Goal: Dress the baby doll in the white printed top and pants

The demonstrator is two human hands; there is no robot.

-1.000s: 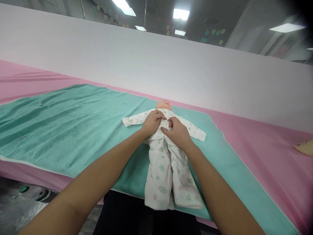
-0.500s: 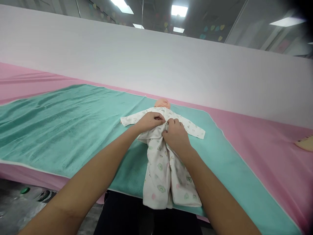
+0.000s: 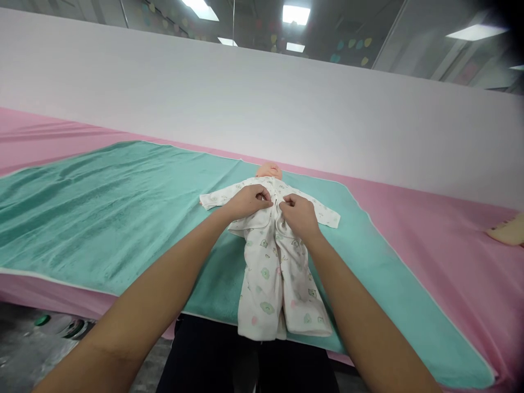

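A baby doll (image 3: 269,170) lies on its back, head toward the wall, dressed in a white patterned jacket (image 3: 223,196) with the sleeves spread wide. White patterned pants (image 3: 266,289) cover its lower part, their legs reaching the near edge of the towel. My left hand (image 3: 251,201) pinches the jacket's front edge at the chest. Opposite it, my right hand (image 3: 299,215) pinches the other front edge. A narrow gap parts the two hands. Any fastener between the fingers is too small to make out.
The doll lies on a teal towel (image 3: 123,218) over a pink cover (image 3: 442,229). Behind rises a white wall (image 3: 245,103) with glass above. A beige foot-shaped object (image 3: 507,229) is at the far right. Clear bottles (image 3: 57,325) stand below on the left.
My right hand has shifted up and slightly away from the left, leaving a gap at the jacket front. The pant legs show more fully, and the camera view has shifted a little.
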